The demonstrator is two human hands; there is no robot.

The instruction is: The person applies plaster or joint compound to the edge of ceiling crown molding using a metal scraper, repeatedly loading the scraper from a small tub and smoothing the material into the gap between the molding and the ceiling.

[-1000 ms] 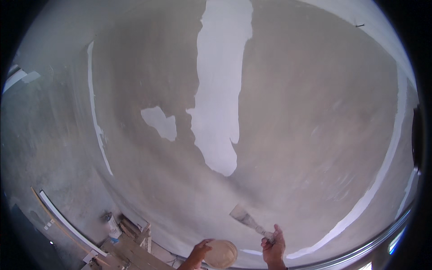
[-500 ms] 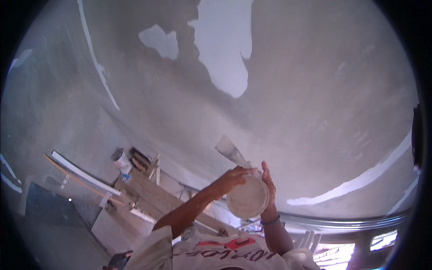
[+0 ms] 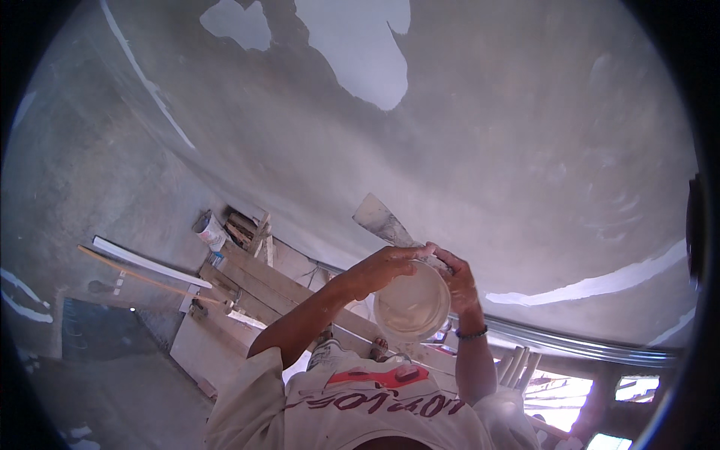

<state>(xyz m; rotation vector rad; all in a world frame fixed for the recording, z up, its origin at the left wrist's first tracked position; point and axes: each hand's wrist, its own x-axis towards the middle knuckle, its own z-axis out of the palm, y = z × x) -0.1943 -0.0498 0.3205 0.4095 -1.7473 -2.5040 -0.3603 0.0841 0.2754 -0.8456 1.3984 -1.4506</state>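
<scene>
My left hand [image 3: 382, 266] grips the upper rim of a round, shallow container [image 3: 410, 307] with pale, creamy material inside. Beside it, at the container's upper right, my right hand [image 3: 457, 277] is closed on a putty knife [image 3: 379, 221], whose wide, smeared blade points up and left toward the grey plastered wall [image 3: 540, 150]. The knife's handle is largely hidden behind my fingers, and the two hands' fingertips meet at the container's top.
Wooden scaffold planks [image 3: 255, 277] with a bucket [image 3: 211, 232] and wood scraps lie below me at left. A white strip [image 3: 146, 259] and orange pipe run along the left wall. Metal tracks [image 3: 577, 352] and bright openings [image 3: 555, 397] are at lower right. White patches [image 3: 352, 60] mark the wall.
The view has tilted down to my shirt and the planks. My hands have come together, bringing the putty knife over to the container, and both now sit higher in the picture.
</scene>
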